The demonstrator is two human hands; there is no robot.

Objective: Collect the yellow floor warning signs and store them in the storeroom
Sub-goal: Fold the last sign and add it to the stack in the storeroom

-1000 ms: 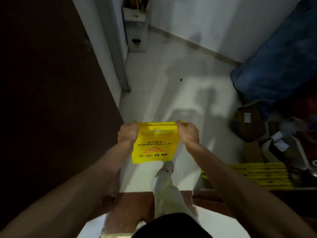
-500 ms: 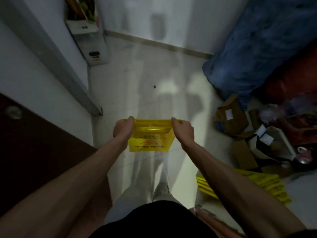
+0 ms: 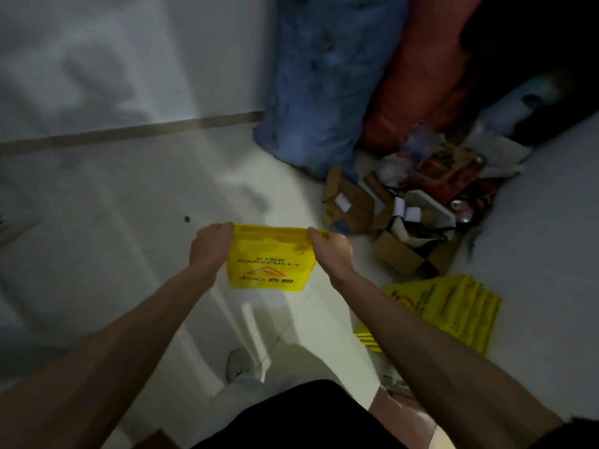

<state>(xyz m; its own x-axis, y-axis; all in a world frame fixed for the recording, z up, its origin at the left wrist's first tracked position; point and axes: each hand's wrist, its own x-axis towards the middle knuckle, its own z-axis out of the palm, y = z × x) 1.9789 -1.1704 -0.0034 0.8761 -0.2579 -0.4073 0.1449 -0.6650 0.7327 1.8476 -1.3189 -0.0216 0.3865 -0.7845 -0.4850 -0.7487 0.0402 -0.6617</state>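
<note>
- Your left hand [image 3: 209,244] grasps the top left corner of the yellow warning sign [image 3: 269,265], with the fingers curled over its upper edge.
- Your right hand [image 3: 330,251] grasps the top right corner the same way, with the fingers wrapped over the edge.
- The sign hangs between your two hands and below them. It is folded flat, and its printed face reads "STEP CAREFULLY" above an orange triangle and red characters. It is clear of the floor [image 3: 129,222].
- A stack of yellow signs [image 3: 453,311] lies flat on the floor below and to the right of your right hand, beside that forearm and well apart from the held sign.
- Open cardboard boxes [image 3: 402,254] with loose clutter sit just to the right of your right hand, on the floor.
- Beyond your right hand, a blue bundle [image 3: 311,92] leans by the wall, with a red bag [image 3: 418,76] on its right.
- Your shoe [image 3: 238,364] is on the floor below the sign, between your forearms.
</note>
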